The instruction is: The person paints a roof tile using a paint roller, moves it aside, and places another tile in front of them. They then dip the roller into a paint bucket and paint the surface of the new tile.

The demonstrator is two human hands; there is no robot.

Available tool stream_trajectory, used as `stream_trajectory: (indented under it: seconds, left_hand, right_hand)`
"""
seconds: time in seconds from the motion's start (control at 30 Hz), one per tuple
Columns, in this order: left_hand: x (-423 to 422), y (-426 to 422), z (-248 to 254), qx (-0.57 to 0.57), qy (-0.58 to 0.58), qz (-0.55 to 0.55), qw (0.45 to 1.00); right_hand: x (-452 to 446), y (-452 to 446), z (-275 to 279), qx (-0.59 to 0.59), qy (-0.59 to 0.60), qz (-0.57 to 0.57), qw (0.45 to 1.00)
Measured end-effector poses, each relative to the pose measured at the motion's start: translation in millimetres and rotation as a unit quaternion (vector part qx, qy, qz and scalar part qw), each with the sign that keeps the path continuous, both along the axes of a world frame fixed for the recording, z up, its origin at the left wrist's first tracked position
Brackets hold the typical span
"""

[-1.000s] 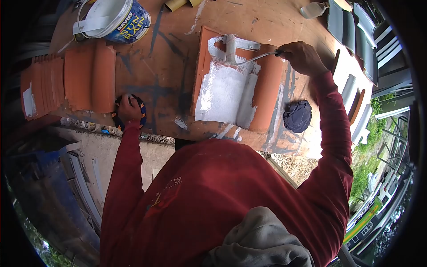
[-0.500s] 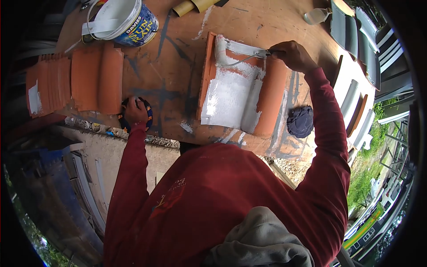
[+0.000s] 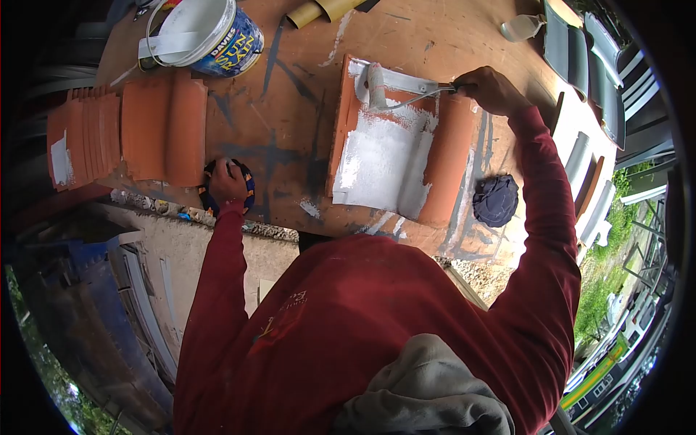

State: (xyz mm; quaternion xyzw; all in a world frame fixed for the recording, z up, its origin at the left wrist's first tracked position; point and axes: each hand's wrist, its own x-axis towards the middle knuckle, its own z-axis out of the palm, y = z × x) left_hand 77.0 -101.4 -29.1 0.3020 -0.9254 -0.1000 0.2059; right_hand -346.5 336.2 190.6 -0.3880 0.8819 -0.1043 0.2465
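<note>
"Gripping the roller (image 3: 376,88) by its handle, our right hand (image 3: 493,88) has its fingers clamped shut around it. Where do we have the tile (image 3: 388,158)?"

"Below and left of those fingers: white over much of its face, orange along the curved side nearest them. The roller's head is over its upper left part, covering some of the surface from us."

"And our left hand (image 3: 230,185)?"

"On the patterned cloth (image 3: 249,191), by the near edge of the table (image 3: 283,141). We cannot tell whether its fingers pinch the fabric or only rest there; the hand hides part of it."

"What crowds us on that side?"

"Just left of the left fingers, a plain tile (image 3: 163,130); past it, a stack (image 3: 83,138). Above them, well apart, stands the bucket (image 3: 239,47), a white strip (image 3: 168,46) across its mouth."

"And around the right fingers?"

"A dark cloth (image 3: 496,201) lies below them, beside our tile. Above them we see a bottle (image 3: 522,27), with grey tiles (image 3: 564,52) up to the right and brown rolls (image 3: 313,12) far up to the left."
</note>
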Motion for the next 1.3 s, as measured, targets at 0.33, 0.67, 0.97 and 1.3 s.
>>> stream_trajectory:
  seconds: [0.33,0.67,0.97,1.3]
  left_hand:
    - [0.1,3.1,-0.1,-0.013,0.009,-0.007,1.0]
    - [-1.3,5.1,4.7,-0.012,-0.004,0.005,1.0]
    - [-1.6,4.5,4.7,-0.009,0.015,0.0,1.0]
    - [-1.9,4.1,7.4,-0.017,0.005,0.0,1.0]
  right_hand:
    - [19.8,-3.3,-13.2,-0.087,-0.009,-0.042,0.995]
    - [17.7,36.6,-12.1,-0.027,0.005,-0.035,0.999]
    - [8.5,110.1,27.0,-0.005,-0.072,-0.188,0.979]
    - [30.5,-6.3,-41.4,-0.206,-0.25,-0.148,0.935]
